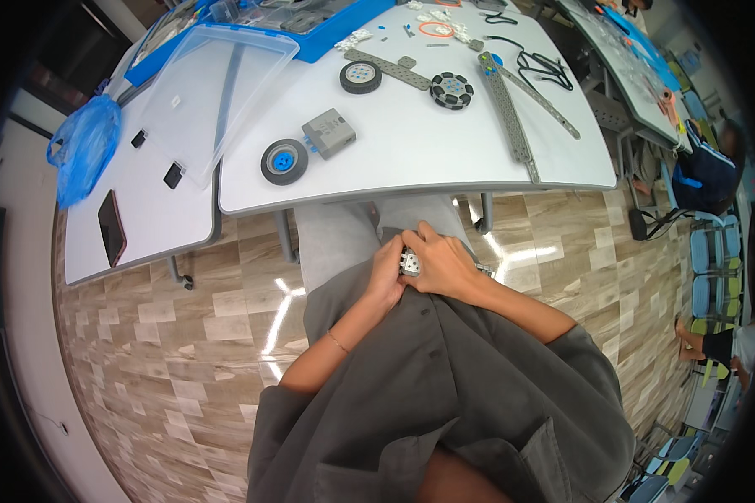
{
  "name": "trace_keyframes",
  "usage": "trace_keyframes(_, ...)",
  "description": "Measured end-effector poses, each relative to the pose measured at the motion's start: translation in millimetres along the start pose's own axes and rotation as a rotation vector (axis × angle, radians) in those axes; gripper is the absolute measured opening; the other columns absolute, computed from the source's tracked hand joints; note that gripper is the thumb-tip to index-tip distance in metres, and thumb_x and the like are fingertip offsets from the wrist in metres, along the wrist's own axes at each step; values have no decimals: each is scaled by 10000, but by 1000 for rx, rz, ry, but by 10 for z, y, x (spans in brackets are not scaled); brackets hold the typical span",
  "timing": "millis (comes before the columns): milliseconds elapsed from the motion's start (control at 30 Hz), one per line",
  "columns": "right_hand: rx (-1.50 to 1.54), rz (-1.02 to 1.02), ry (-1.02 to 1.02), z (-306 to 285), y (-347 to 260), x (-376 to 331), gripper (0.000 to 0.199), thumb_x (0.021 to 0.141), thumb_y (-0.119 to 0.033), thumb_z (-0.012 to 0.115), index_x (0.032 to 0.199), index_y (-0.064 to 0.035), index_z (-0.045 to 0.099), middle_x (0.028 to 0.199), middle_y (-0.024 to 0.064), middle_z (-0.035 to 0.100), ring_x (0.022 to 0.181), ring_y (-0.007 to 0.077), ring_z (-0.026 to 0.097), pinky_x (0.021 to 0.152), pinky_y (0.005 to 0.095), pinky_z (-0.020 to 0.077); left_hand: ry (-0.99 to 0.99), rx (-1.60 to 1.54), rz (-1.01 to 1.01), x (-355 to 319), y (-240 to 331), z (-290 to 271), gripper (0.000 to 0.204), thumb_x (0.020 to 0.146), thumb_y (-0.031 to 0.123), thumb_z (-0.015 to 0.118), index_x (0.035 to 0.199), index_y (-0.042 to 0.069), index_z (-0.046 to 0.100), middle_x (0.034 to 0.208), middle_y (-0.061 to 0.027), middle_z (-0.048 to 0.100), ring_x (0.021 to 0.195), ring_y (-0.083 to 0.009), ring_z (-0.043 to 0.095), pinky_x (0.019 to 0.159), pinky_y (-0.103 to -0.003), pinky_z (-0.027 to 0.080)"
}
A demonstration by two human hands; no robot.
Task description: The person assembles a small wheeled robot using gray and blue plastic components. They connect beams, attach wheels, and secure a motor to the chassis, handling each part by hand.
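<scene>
Close to my lap, both hands are closed around a small light-grey building connector with holes (409,262). My left hand (386,272) pinches it from the left side. From the right, my right hand (440,264) wraps over it, hiding most of its shape. A bit of another grey part (485,270) pokes out beyond my right wrist; whether it joins the held piece I cannot tell. On the table in front lie a grey motor block (329,132) with blue pins and a black-tyred wheel with a blue hub (284,162).
Farther back on the white table (377,172) are another wheel (361,77), an omni wheel (452,90), long grey beams (507,113) and black cables (545,69). A clear lid (218,92) leans by a blue parts tray (327,38). At left lie a phone (111,228) and a blue bag (88,142).
</scene>
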State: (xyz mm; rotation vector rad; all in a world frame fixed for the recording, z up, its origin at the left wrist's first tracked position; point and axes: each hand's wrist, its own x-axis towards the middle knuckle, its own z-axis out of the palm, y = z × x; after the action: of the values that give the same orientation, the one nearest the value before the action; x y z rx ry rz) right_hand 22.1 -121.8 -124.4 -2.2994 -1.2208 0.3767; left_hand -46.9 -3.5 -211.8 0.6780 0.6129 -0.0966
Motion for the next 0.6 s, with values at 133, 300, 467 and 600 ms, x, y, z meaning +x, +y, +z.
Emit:
trace_keyframes(133,-19,1,42,60,17,-55,552,660,-207,833,1123,-61,570,1031,217,569,735,406,665,617,473,535,2,24,24,-14,-16,17,345,1076,312,425,1190,30,591,1023,-53,646,866,-128,677,650,-275,599)
trace_keyframes(300,-57,56,47,64,-39,-72,540,661,-218,842,1105,-61,577,1037,207,576,745,397,671,612,469,537,-12,29,41,-58,34,84,332,1072,286,447,1185,17,607,1059,-65,650,923,-138,668,772,-308,589)
trace_keyframes(467,92,-1,121,-346,-210,-50,580,637,-265,895,1081,-63,581,1028,141,581,826,346,663,674,424,526,-103,46,191,-413,404,386,357,1064,337,454,1225,42,575,1108,-49,630,1005,-130,640,816,-299,556)
trace_keyframes(600,327,-136,273,-892,-380,33,616,628,-306,919,1077,-59,577,1028,106,593,907,301,634,775,368,505,-221,77,412,-853,881,799,405,1054,356,468,1282,27,529,1125,-72,593,1081,-146,584,905,-281,495)
